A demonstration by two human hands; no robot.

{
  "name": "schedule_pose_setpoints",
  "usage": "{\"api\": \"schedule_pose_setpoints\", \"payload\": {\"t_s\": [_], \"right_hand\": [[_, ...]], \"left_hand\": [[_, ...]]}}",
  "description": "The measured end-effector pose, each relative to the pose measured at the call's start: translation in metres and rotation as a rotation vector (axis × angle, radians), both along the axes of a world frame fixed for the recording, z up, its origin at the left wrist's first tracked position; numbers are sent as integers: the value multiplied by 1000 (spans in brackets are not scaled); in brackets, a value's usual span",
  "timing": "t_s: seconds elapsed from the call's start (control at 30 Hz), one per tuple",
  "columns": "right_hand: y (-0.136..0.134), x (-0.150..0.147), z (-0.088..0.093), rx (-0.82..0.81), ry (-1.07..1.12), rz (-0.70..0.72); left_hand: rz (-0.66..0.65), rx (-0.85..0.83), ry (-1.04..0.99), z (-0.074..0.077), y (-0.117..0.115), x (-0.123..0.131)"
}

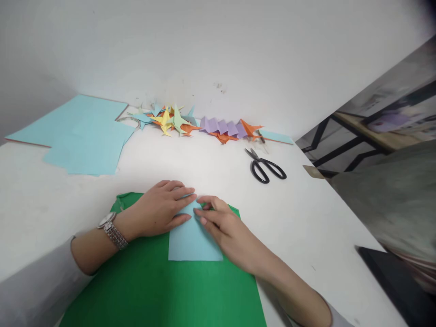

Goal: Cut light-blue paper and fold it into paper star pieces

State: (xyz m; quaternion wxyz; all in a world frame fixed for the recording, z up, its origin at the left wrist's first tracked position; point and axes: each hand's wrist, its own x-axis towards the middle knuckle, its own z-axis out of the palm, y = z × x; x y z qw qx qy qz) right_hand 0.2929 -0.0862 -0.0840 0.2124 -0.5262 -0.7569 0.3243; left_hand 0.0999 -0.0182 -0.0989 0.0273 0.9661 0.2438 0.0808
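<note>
Light-blue paper sheet [195, 244] lies flat on a larger green sheet [150, 286] at the near edge of the white worktop [306, 218], directly in front of the person. Its upper end looks turned in to a point, though the fingers cover most of that part. Both hands rest on that upper end: the left hand [159, 210], with a metal wristwatch [111, 230] at the wrist, lies palm down with fingers stretched along the left slope, and the right hand [222, 223] presses from the other side, its fingertips almost meeting the left ones. Neither hand grips anything; both are flat and bearing down. As I read it, a fold at the top of the sheet is being pressed into a crease (an early fold, since the lower part is a plain rectangle). A next fold would call for holding the sheet square on the green backing while one hand lifts an edge, keeping the corners lined up. Well apart at the wall sit a row of folded paper figures [172, 121], a purple pleated strip [221, 126], black scissors [267, 168] and spare light-blue sheets [85, 136].
</note>
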Motion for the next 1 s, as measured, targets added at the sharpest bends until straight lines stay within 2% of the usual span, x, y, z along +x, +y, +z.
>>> {"api": "schedule_pose_setpoints", "payload": {"t_s": [0.1, 0.23, 0.4, 0.63, 1.0], "right_hand": [[8, 4, -2, -51, 134, 1], [14, 6, -8, -19, 174, 1], [11, 4, -14, 65, 152, -11], [9, 2, -11, 91, 106, -38], [5, -1, -12, 162, -45, -6]], "left_hand": [[3, -1, 5, 1, 0, 0], [7, -6, 18, 1, -1, 1], [7, -6, 17, 1, 0, 0], [0, -10, 5, 2, -1, 0], [9, -17, 17, 4, -2, 0]]}}
